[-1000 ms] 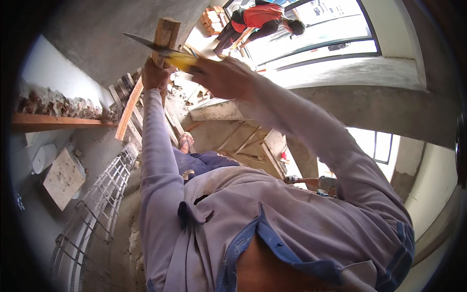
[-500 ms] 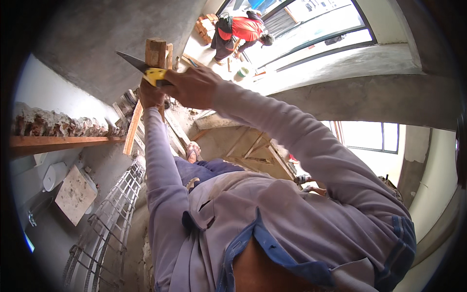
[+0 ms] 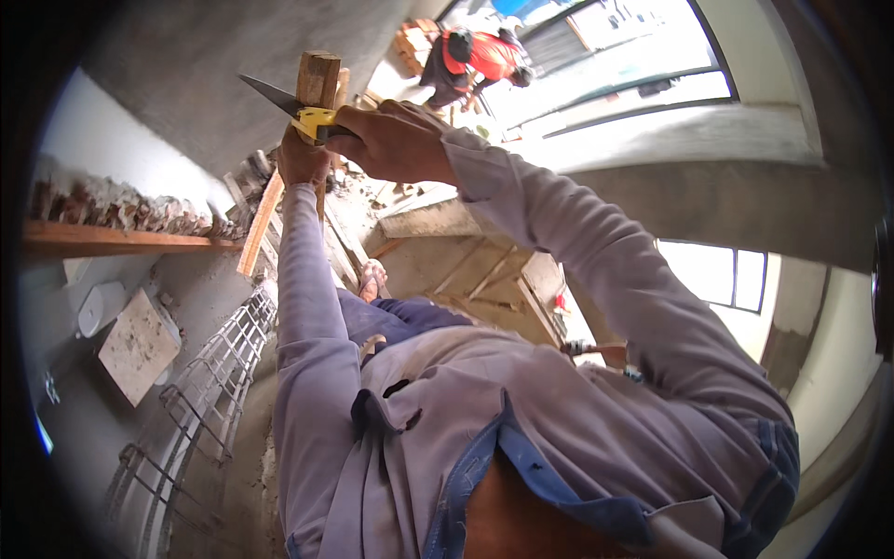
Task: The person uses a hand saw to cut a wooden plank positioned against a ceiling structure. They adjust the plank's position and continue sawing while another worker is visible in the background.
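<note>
My left hand [image 3: 300, 160] is wrapped around an upright piece of squared timber [image 3: 319, 78], just below its top end. Beside it, my right hand [image 3: 396, 142] grips the yellow handle of a hand saw [image 3: 315, 121]. The dark saw blade [image 3: 270, 94] points left across the timber, close to its top. Both forearms are in pale purple sleeves and reach up from my body. My trousers and one foot [image 3: 372, 278] show below the hands.
Another person in an orange top [image 3: 470, 56] bends over at the far top. A steel rebar cage [image 3: 214, 373] lies at the left. A wooden plank shelf with rubble [image 3: 112, 240], a flat board [image 3: 138, 345] and wooden formwork [image 3: 484, 279] surround me.
The saw and my right hand slid a little left and back right across the timber. Both hands kept their grip, and the view swung slightly.
</note>
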`<state>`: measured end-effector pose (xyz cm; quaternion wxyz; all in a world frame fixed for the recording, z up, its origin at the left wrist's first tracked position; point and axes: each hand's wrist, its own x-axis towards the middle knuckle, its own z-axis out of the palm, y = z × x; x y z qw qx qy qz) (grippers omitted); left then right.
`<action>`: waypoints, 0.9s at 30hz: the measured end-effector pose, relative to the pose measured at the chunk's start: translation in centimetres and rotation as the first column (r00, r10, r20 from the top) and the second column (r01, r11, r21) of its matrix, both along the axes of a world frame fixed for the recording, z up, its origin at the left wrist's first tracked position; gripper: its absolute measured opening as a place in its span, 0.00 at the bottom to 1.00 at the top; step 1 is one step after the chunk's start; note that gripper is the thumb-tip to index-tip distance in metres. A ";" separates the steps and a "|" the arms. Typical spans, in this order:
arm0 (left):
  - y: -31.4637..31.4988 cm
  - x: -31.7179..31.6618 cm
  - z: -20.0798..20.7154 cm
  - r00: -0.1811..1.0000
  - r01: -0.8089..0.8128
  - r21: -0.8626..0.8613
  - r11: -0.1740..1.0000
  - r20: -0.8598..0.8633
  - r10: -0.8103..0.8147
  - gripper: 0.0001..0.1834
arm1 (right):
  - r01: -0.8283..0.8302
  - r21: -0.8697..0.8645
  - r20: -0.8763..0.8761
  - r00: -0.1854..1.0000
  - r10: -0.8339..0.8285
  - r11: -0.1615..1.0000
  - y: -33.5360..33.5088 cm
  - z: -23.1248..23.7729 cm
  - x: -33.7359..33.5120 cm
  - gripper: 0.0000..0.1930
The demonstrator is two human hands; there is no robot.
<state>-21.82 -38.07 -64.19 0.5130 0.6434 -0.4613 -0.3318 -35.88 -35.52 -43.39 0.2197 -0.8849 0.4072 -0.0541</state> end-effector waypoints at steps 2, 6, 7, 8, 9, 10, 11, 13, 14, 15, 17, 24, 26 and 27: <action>0.9 0.9 -1.6 0.988 -0.058 0.044 0.997 0.146 0.051 0.28 | 0.072 0.168 -0.136 0.990 -0.049 0.983 3.0 3.6 -1.2 0.15; 0.8 1.5 -0.6 0.994 -0.075 0.126 0.989 0.089 0.064 0.29 | -0.013 0.029 -0.129 0.991 0.017 0.999 10.2 10.6 -9.0 0.16; 0.9 0.9 0.4 0.993 -0.059 0.126 0.990 0.111 0.045 0.29 | -0.023 0.006 -0.126 0.992 0.024 1.000 10.6 11.2 -9.3 0.16; 1.2 0.9 1.3 0.993 -0.088 0.191 0.978 0.091 0.071 0.29 | -0.036 -0.015 -0.121 0.992 0.034 0.999 10.6 11.3 -9.4 0.17; 1.4 0.5 0.7 0.988 -0.093 0.159 0.983 0.134 0.071 0.29 | 0.089 0.173 -0.175 0.983 -0.058 0.981 8.2 9.7 -7.9 0.16; 1.2 0.4 -0.3 0.984 -0.088 0.118 0.989 0.167 0.067 0.30 | 0.202 0.255 -0.216 0.965 -0.148 0.946 5.4 5.8 -6.2 0.14; 0.4 0.2 -0.7 0.979 -0.078 0.060 0.995 0.196 0.064 0.30 | 0.124 0.203 -0.185 0.979 -0.086 0.971 2.0 2.6 -3.5 0.14; -0.2 -0.6 -0.7 0.998 0.068 0.020 0.997 0.015 -0.068 0.33 | -0.065 -0.072 -0.018 0.998 0.064 0.995 -1.5 -3.5 -0.9 0.15; 0.0 0.1 -1.1 0.998 0.050 0.006 0.999 0.026 -0.050 0.33 | -0.039 -0.051 -0.026 0.999 0.037 0.998 -1.3 -2.1 -0.3 0.15; -0.2 0.0 -1.4 0.999 0.034 -0.009 0.999 0.019 -0.034 0.33 | -0.010 -0.029 -0.049 0.999 0.008 1.000 0.2 0.0 0.3 0.15; -0.5 1.9 -3.1 0.999 -0.011 -0.048 0.999 -0.033 0.009 0.31 | 0.088 0.153 -0.182 0.981 -0.060 0.984 3.7 3.8 -1.9 0.14; -0.4 1.6 -3.5 0.985 -0.067 0.089 0.994 0.166 0.052 0.25 | 0.053 0.054 -0.205 0.978 -0.041 0.997 7.2 7.8 -6.1 0.14; -0.5 0.8 -2.8 0.972 -0.077 0.014 0.997 0.225 0.072 0.24 | 0.096 0.188 -0.196 0.979 -0.059 0.978 0.6 2.1 -0.7 0.12; -1.0 -0.3 -3.9 0.964 0.026 0.018 0.999 0.266 -0.030 0.24 | -0.016 -0.070 -0.055 0.998 0.012 0.997 -1.0 -2.1 -0.1 0.15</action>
